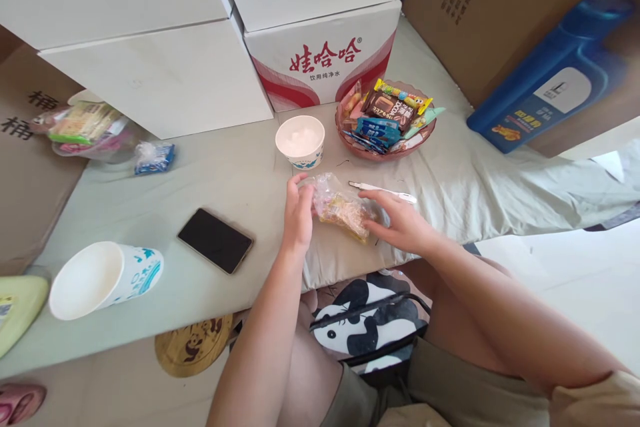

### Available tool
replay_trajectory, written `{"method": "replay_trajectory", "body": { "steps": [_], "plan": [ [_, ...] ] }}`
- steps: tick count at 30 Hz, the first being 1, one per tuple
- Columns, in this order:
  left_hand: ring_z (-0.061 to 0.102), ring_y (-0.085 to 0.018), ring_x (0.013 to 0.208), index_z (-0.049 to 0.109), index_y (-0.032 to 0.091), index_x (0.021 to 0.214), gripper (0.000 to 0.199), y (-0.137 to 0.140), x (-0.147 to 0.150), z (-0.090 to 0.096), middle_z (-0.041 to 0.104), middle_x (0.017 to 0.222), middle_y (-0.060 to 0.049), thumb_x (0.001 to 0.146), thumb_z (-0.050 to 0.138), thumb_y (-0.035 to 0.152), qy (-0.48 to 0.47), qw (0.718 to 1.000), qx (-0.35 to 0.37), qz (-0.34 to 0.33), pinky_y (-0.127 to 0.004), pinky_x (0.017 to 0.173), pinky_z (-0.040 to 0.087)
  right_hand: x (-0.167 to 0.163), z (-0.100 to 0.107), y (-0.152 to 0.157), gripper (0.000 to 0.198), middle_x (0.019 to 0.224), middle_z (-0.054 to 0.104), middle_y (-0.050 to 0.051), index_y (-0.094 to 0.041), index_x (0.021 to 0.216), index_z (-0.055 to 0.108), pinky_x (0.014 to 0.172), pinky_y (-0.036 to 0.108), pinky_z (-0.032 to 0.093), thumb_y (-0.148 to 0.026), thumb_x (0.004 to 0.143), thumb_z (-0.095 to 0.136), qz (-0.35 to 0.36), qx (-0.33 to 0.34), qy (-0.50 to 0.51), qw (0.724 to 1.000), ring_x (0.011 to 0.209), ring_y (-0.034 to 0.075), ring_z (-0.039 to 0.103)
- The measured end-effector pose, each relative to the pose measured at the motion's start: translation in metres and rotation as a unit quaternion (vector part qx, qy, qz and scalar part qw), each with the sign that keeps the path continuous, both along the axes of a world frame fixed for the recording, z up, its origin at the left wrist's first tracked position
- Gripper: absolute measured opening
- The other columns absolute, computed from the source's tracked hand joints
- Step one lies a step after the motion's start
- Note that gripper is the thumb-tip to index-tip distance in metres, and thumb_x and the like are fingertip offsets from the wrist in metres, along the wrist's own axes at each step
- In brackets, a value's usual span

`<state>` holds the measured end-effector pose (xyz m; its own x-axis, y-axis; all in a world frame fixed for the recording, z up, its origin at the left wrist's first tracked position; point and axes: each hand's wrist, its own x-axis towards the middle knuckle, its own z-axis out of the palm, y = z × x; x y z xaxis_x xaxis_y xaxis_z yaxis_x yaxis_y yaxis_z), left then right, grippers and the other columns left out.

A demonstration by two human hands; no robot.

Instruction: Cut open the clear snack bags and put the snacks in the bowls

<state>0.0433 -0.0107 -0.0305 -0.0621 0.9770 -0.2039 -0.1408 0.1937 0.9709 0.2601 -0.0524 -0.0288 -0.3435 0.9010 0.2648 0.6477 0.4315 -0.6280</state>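
A clear plastic packet (349,215) with tan, crumbly-looking contents lies on the cloth-covered surface between my hands. At its crinkled left end, my left hand (299,213) is closed on the plastic, its fingertips partly hidden. My right hand (397,221) grips the packet's right end, with one finger stretched out above it. Just beyond that finger lies a slim white cutter-like tool (385,191), its dark tip pointing left. Behind the packet stands a paper bowl (303,161) with something whitish inside.
A pink bowl (367,152) of wrapped snacks sits behind. To the left are a phone (216,240), a tipped paper tub (140,273) and a small blue packet (155,159). White boxes (150,73) stand along the back; a blue bottle (543,87) is at right.
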Motion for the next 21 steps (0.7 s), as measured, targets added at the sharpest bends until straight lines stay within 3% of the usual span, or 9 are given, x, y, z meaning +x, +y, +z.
{"method": "replay_trajectory", "body": {
  "steps": [3,5,9,12,14,17,19,21],
  "plan": [
    [0.066,-0.019,0.092,0.051,0.029,0.125,0.058,-0.002,0.002,0.000,0.063,0.111,-0.005,0.073,0.077,0.038,0.021,0.999,0.033,-0.024,-0.029,0.078,0.050,-0.004,0.000,0.000,0.037,0.098,0.072,0.007,-0.022,0.126,0.060,0.085,0.038,0.054,-0.025,0.090,0.056,0.039,-0.002,-0.001,0.999,0.093,0.024,0.068],
    [0.066,-0.018,0.089,0.054,0.027,0.120,0.057,-0.002,0.003,0.001,0.063,0.107,-0.005,0.069,0.079,0.026,0.045,0.998,0.042,-0.017,-0.028,0.077,0.051,-0.006,0.000,0.000,0.026,0.085,0.068,0.005,-0.022,0.115,0.066,0.079,0.036,0.053,-0.024,0.092,0.054,0.039,0.007,0.006,0.999,0.082,0.021,0.066],
    [0.064,-0.015,0.069,0.055,0.026,0.110,0.044,0.002,0.000,0.002,0.063,0.093,-0.001,0.069,0.070,0.016,0.071,0.997,0.013,0.014,-0.024,0.057,0.048,-0.002,0.003,0.000,0.016,0.090,0.066,0.007,-0.022,0.093,0.067,0.081,0.036,0.052,-0.021,0.091,0.052,-0.010,0.040,0.037,0.998,0.087,0.021,0.065],
    [0.063,-0.014,0.066,0.055,0.026,0.108,0.044,0.006,-0.008,0.001,0.061,0.091,0.000,0.067,0.063,0.011,0.090,0.995,0.003,0.051,-0.023,0.054,0.047,0.007,0.004,0.003,0.011,0.100,0.067,0.008,-0.023,0.087,0.064,0.086,0.039,0.051,-0.018,0.085,0.053,-0.081,0.050,0.070,0.993,0.096,0.023,0.065],
    [0.062,-0.014,0.069,0.056,0.026,0.109,0.047,0.008,-0.015,-0.002,0.060,0.095,0.000,0.066,0.061,0.008,0.114,0.991,0.009,0.071,-0.025,0.060,0.051,0.013,0.006,0.005,0.010,0.099,0.068,0.007,-0.023,0.082,0.060,0.083,0.038,0.051,-0.017,0.081,0.052,-0.151,0.042,0.090,0.984,0.094,0.023,0.064],
    [0.062,-0.017,0.088,0.062,0.027,0.110,0.052,0.010,-0.021,-0.007,0.058,0.106,-0.003,0.064,0.060,0.003,0.170,0.981,0.057,0.077,-0.033,0.086,0.054,0.018,0.008,0.006,0.012,0.082,0.065,0.004,-0.024,0.076,0.055,0.074,0.035,0.049,-0.016,0.079,0.046,-0.237,-0.005,0.133,0.962,0.078,0.020,0.061],
    [0.060,-0.020,0.099,0.066,0.026,0.107,0.049,0.010,-0.022,-0.008,0.054,0.112,-0.004,0.063,0.062,0.002,0.215,0.971,0.087,0.057,-0.037,0.101,0.048,0.017,0.009,0.005,0.014,0.079,0.062,0.003,-0.023,0.081,0.056,0.072,0.034,0.049,-0.019,0.082,0.042,-0.234,-0.030,0.166,0.957,0.076,0.019,0.060],
    [0.059,-0.022,0.103,0.070,0.024,0.103,0.042,0.009,-0.019,-0.008,0.052,0.111,-0.006,0.064,0.069,0.007,0.259,0.961,0.097,0.028,-0.040,0.105,0.044,0.013,0.009,0.003,0.019,0.095,0.066,0.005,-0.022,0.100,0.058,0.074,0.034,0.049,-0.027,0.085,0.046,-0.193,-0.040,0.167,0.966,0.082,0.019,0.061]
  ]
}}
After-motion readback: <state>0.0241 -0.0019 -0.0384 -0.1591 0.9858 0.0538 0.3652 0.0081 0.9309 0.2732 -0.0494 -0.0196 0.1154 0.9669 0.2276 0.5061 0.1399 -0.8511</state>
